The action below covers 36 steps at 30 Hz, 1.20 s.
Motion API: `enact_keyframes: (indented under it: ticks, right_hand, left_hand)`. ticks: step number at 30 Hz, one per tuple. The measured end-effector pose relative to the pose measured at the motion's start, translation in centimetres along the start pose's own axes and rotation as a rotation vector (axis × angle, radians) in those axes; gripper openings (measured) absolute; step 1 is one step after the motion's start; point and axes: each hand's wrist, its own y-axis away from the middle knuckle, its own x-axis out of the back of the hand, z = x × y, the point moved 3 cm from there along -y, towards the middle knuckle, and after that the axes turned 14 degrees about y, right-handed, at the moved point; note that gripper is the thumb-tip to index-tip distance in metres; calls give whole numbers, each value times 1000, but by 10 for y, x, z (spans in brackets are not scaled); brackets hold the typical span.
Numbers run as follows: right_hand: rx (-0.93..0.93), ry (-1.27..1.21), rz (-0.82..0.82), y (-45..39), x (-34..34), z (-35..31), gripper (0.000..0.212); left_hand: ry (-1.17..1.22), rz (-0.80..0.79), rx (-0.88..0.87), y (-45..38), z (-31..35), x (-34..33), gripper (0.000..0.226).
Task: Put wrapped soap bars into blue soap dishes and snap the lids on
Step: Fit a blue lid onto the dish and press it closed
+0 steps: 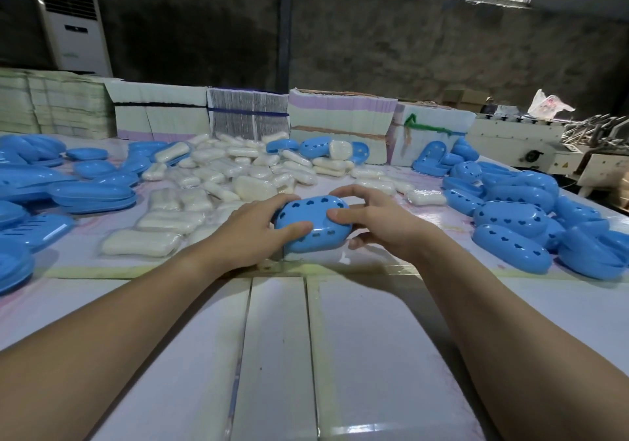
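Observation:
A blue soap dish [315,217] with heart-shaped holes in its lid sits at the table's middle, held between both hands. My left hand [253,233] grips its left end, thumb lying on the lid. My right hand [377,221] grips the right end, thumb on top and fingers curled over the far edge. Whatever is inside the dish is hidden. Wrapped white soap bars [218,182] lie in a loose heap just beyond and to the left.
Blue dish bases [92,195] pile up at the left; blue lids with heart holes [514,216] pile up at the right. Bundled stacks of flat cartons [340,117] line the table's far edge. Pale panels [279,355] cover the near table. A machine [531,144] stands at far right.

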Motion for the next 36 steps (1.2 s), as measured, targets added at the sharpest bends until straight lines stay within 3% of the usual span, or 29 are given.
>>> enact_keyframes:
  ticks: [2,5,11,15,18,21,23,29,36]
  right_hand:
    - [28,8,-1,4,5,-1,37]
    - [56,89,-24,5,5,-3,41]
    - [311,643,-3,2,-20,-10,83]
    - [451,803,82,1,-32,-20,83]
    - [457,811,150,5,-31,-23,77]
    - [347,734,241,9,-20,-25,74]
    - [270,652,297,15,-6,-24,70]
    - [11,660,488,68,77,-4,67]
    - [-715,1069,605,175,217,59,59]
  left_hand:
    - [130,10,-19,-2,3,3,33]
    - [199,-6,-25,-3,5,7,20]
    - [78,3,-17,-5,9,9,28]
    - [129,0,-15,-3,11,6,25]
    - [121,76,-76,0,17,10,19]
    - [8,238,-145,2,17,20,33]
    - [-104,251,-170,3,15,18,32]
    - [-192,-36,-301,6,11,-4,18]
    - [-179,-126,-385,3,1,-11,11]
